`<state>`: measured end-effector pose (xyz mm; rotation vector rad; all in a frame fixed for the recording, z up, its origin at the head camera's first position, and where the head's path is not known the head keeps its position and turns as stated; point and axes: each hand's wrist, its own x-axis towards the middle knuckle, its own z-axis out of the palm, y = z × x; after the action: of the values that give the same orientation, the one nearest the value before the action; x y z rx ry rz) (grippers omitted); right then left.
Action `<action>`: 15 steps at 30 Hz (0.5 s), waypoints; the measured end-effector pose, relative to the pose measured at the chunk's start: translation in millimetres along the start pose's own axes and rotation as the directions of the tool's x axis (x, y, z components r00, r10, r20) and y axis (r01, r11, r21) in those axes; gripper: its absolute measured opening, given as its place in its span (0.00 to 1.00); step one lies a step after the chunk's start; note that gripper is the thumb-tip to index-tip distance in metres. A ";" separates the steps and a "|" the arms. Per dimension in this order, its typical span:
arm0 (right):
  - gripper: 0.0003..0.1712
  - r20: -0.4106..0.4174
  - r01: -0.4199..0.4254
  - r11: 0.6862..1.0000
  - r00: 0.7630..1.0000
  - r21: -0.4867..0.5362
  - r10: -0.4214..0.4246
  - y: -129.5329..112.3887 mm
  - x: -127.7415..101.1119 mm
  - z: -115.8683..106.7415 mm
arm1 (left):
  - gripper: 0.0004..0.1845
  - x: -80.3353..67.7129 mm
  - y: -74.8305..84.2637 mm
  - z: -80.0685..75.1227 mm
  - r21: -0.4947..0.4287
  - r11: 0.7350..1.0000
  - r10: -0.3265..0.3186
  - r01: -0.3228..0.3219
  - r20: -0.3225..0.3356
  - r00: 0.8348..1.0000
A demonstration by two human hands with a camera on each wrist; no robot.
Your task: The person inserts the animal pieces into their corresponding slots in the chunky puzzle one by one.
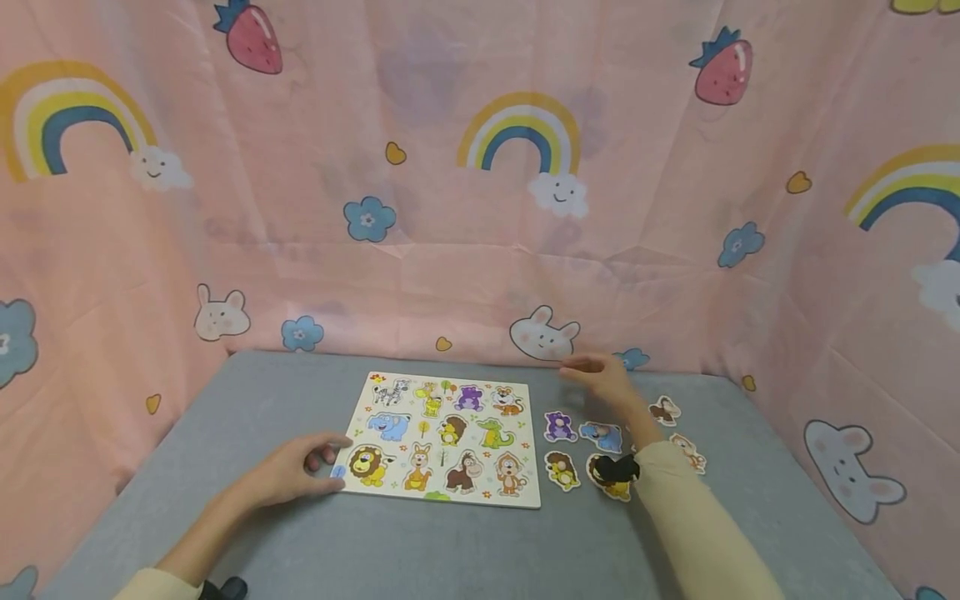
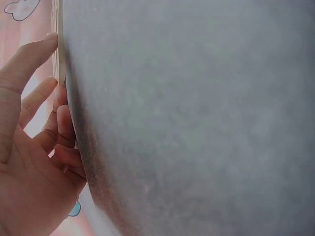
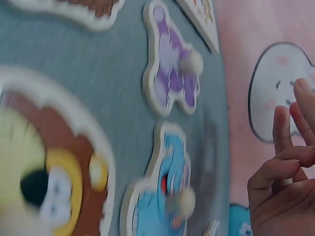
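Observation:
A wooden animal puzzle board [image 1: 442, 437] lies flat on the grey table [image 1: 450, 550], its animal pictures showing. My left hand [image 1: 327, 463] rests on the table with relaxed fingers touching the board's left edge by the lion picture; in the left wrist view its fingers [image 2: 39, 54] meet the thin board edge [image 2: 60, 49]. My right hand [image 1: 581, 368] hovers behind the loose pieces, fingers loosely bent, holding nothing. Below it lie a purple piece [image 1: 559, 427], a blue piece [image 1: 602, 436] and a lion piece [image 1: 611, 477]. In the right wrist view the purple piece [image 3: 172, 64] and blue piece [image 3: 165, 196] have small knobs.
More loose animal pieces lie right of the board: a yellow-brown one [image 1: 562, 469], a monkey [image 1: 664, 409] and another [image 1: 688, 450] beside my right sleeve. Pink patterned cloth [image 1: 480, 208] walls the table on three sides. Bare grey table lies in front of the board.

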<state>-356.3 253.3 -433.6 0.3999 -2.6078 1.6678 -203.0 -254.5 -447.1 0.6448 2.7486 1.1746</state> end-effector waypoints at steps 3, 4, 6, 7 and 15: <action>0.24 -0.019 -0.021 0.999 1.000 -0.024 0.020 4.9 -4.6 -9.1 | 0.29 0.2 0.2 -0.1 -0.001 1.000 -0.005 0.005 0.002 1.000; 0.24 -0.018 -0.029 0.999 0.999 -0.032 0.029 7.0 -6.2 -11.9 | 0.29 0.2 0.3 -0.2 -0.004 1.000 -0.005 0.005 0.003 1.000; 0.25 -0.011 -0.051 0.998 0.999 -0.042 0.050 10.6 -10.2 -17.1 | 0.29 0.2 0.3 -0.2 -0.010 1.000 -0.004 0.004 0.006 1.000; 0.26 -0.008 -0.064 0.997 0.998 -0.052 0.063 11.8 -12.7 -19.4 | 0.29 0.2 0.3 -0.2 -0.012 1.000 -0.002 0.002 0.006 1.000; 0.29 0.019 -0.082 0.994 0.996 -0.075 0.083 13.2 -32.5 -28.2 | 0.29 0.7 -0.8 0.2 -0.020 1.000 -0.006 0.006 0.006 1.000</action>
<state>-331.2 290.4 -438.2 0.3142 -2.7287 1.5916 -203.8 -254.6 -447.7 0.6362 2.7283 1.1949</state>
